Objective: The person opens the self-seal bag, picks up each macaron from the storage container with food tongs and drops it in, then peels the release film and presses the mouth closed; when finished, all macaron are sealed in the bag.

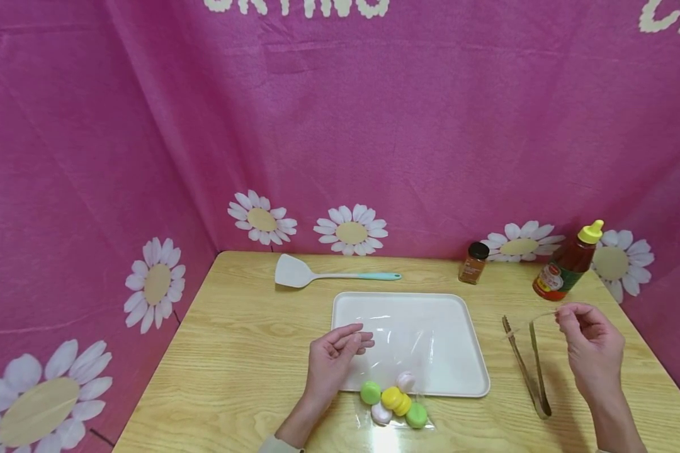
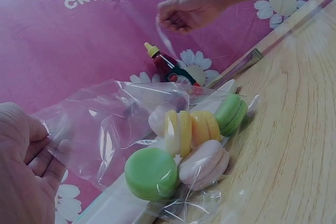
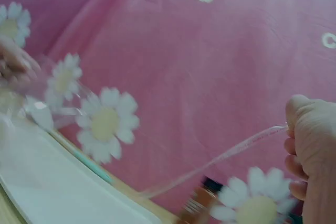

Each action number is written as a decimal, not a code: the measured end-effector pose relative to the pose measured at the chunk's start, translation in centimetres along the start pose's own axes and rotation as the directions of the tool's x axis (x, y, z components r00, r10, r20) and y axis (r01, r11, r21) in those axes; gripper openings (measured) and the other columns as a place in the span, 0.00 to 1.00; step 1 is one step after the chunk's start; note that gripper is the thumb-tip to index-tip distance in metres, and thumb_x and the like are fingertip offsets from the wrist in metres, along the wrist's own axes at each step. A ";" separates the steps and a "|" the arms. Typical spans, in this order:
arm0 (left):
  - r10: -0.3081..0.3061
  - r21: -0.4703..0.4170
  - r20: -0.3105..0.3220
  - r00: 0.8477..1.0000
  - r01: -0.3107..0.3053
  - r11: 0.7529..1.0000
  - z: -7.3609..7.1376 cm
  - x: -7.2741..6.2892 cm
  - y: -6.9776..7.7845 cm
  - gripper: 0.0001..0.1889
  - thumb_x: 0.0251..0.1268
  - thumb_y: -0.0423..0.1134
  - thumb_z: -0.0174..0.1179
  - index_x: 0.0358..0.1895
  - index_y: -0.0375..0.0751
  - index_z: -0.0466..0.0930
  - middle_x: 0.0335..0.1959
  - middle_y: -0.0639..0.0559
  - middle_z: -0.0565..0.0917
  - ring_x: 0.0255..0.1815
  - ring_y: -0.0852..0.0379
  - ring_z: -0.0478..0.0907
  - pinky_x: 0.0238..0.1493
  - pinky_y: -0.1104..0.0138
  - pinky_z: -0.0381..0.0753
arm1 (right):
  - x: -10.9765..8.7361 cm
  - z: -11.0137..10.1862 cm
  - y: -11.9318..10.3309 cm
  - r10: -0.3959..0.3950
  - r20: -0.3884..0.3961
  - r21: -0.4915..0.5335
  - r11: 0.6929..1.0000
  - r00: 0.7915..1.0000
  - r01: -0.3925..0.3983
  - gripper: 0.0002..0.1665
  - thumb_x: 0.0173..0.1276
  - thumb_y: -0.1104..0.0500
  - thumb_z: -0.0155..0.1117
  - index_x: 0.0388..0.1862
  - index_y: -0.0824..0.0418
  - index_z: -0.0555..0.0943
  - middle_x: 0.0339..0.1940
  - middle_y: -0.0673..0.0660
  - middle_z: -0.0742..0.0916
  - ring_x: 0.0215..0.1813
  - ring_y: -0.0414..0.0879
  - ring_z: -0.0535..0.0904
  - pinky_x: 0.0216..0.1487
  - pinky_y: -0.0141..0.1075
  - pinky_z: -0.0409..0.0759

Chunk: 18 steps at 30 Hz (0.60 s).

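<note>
My left hand (image 1: 331, 368) pinches the open end of a clear plastic bag (image 2: 107, 135) between thumb and fingers. In the bag's lower part lie several macarons: green (image 2: 151, 174), yellow (image 1: 391, 397) and pale pink (image 2: 203, 165). The bag overlaps the near edge of a white tray (image 1: 464, 387) in the head view. Off to the right, my right hand (image 1: 595, 346) is raised over the table, apart from the bag. Its thumb and forefinger pinch one end of a thin clear strip (image 3: 236, 151), which trails away to the left.
Metal tongs (image 1: 535, 384) lie right of the tray, below the right hand. A sauce bottle (image 1: 563, 267) with a yellow cap and a black-lidded spice jar (image 1: 472, 267) stand at the back right. Behind the tray lies a white spatula (image 1: 294, 272). Pink cloth (image 1: 402, 138) walls the table.
</note>
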<state>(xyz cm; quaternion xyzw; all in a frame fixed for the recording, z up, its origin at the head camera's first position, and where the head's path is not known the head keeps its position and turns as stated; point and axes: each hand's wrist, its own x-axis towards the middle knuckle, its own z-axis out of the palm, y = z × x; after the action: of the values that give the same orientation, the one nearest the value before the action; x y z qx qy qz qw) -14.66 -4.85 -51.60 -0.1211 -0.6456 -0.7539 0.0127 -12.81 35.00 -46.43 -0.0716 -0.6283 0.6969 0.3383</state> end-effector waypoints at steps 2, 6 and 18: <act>-0.006 -0.002 -0.004 1.000 0.006 1.000 -0.1 0.0 0.0 0.14 0.78 0.36 0.61 0.58 0.30 0.83 0.47 0.38 0.90 0.47 0.45 0.91 0.47 0.65 0.89 | 0.6 -1.3 0.3 0.008 -0.077 -0.036 0.999 0.997 -0.011 0.07 0.73 0.73 0.62 0.35 0.70 0.85 0.24 0.48 0.86 0.28 0.36 0.77 0.30 0.21 0.74; -0.016 -0.004 -0.002 1.000 0.016 1.000 -0.1 0.0 0.1 0.14 0.78 0.36 0.61 0.58 0.31 0.83 0.47 0.38 0.91 0.47 0.47 0.91 0.48 0.63 0.90 | 1.8 -4.3 1.0 -0.005 -0.227 -0.071 0.997 0.974 -0.012 0.05 0.71 0.71 0.68 0.35 0.67 0.88 0.20 0.45 0.85 0.24 0.34 0.76 0.26 0.19 0.73; -0.026 0.018 -0.010 1.000 0.026 0.999 -0.2 0.2 0.2 0.17 0.79 0.35 0.60 0.60 0.24 0.80 0.48 0.37 0.90 0.48 0.49 0.91 0.49 0.64 0.89 | 1.5 -10.9 2.6 0.147 -0.447 -0.122 0.967 0.882 -0.223 0.13 0.73 0.64 0.66 0.30 0.47 0.87 0.20 0.36 0.82 0.27 0.30 0.72 0.28 0.16 0.66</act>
<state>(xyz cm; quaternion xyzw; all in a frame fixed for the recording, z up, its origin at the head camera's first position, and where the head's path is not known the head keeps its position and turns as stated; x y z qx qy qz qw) -14.83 -5.00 -51.41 -0.1091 -0.6540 -0.7486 0.0071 -9.27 44.90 -50.53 -0.3136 -0.5844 0.6362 0.3942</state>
